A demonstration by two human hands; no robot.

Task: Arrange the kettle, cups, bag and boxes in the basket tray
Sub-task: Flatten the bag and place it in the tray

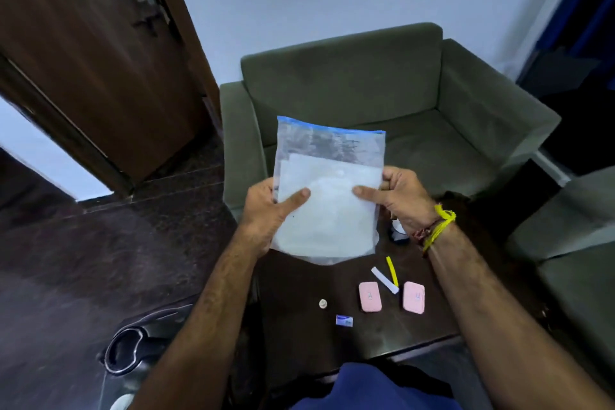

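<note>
Clear bag (327, 196) with blue zip edge, held upright above the dark bench (382, 336), white folded sheet inside. Left hand (266, 210) clamped on the bag's left edge, thumb across its front; right hand (399, 200) clamped on its right edge, thumb likewise. Below the bag on the bench: two pink boxes (369, 296), a white strip (385, 280), a yellow strip (392, 271). Behind the bag: green armchair (366, 83).

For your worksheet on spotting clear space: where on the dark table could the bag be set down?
Bare table lies left of the white cap, toward the left edge. The right part is crowded: two pink boxes, white strip, yellow strip. Both hands hold the bag.
</note>
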